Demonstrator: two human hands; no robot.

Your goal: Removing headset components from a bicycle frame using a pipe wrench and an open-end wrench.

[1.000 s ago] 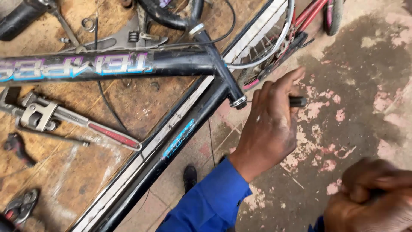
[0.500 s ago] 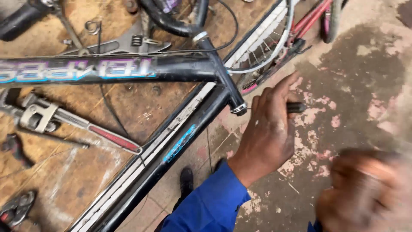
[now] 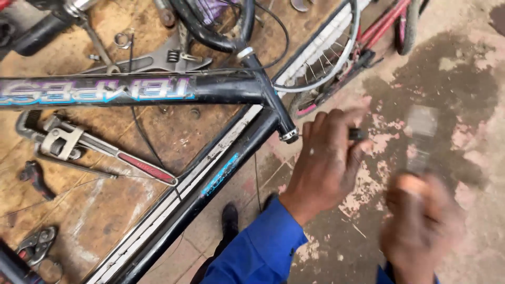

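Nearest, at five o'clock, the person's right hand (image 3: pixel 421 223) is a blur, closed around a grey tool (image 3: pixel 422 138) whose kind I cannot tell. Just beyond, toward the centre, the left hand (image 3: pixel 326 163), in a blue sleeve (image 3: pixel 258 252), curls its fingers round a small dark axle end (image 3: pixel 357 134) right beside the frame's bottom bracket (image 3: pixel 289 135). Farther off, the black bicycle frame (image 3: pixel 210 181) lies across a wooden bench (image 3: pixel 105 210), with a pipe wrench (image 3: pixel 94 150) at nine o'clock and a spoked wheel (image 3: pixel 329 58) at one o'clock.
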